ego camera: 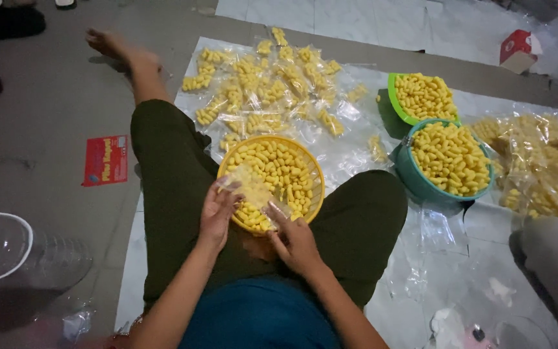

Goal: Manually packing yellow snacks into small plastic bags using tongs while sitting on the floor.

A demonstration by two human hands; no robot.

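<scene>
The left hand is pinching a small clear bag, stretching toward two o'clock over the yellow basket. The right hand, fingers loosely curled and empty, is touching the bag's lower edge at eleven o'clock, equally near.

Premises: a home floor used as an informal snack-packing station. Work is done seated on the ground, on a clear plastic sheet spread over grey floor and pale tiles. The yellow basket of puffed yellow snacks sits in the worker's lap. Beyond it lies a pile of filled small clear bags; to its right stand a teal bowl and a green bowl of the same snacks, with more bags further right.
</scene>
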